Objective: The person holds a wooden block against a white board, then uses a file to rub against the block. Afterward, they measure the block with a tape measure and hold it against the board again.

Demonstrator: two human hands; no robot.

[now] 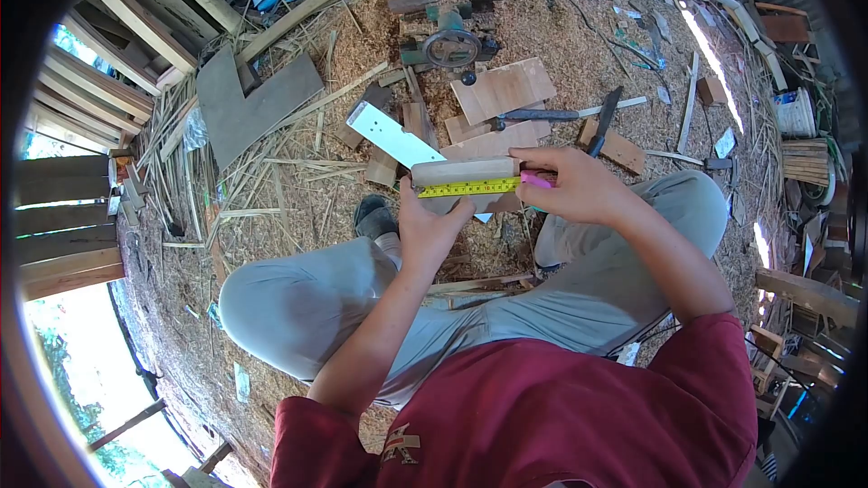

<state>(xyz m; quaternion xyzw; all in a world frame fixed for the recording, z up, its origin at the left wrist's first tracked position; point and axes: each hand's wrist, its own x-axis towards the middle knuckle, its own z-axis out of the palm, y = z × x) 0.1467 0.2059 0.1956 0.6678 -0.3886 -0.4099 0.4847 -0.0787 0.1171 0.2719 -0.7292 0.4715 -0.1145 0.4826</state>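
Observation:
A yellow tape measure [470,187] lies stretched along a wooden piece [466,170] in front of me. My left hand [431,221] is closed on the left end of the tape and wood, its thumb at the lower edge. At the right end my right hand [574,185] holds the tape's pink case [535,180], fingers on the wood's top edge. Just beyond the wood, a pale metal square blade [391,133] slants up to the left. Flat boards [503,90] lie farther forward on the shavings.
A machine with a handwheel [451,49] stands ahead. To the right are a dark blade [607,116], a wood block [622,152] and a hammer [719,164]. Grey sheet pieces [220,99] and wood strips lie left. My bent legs frame the work.

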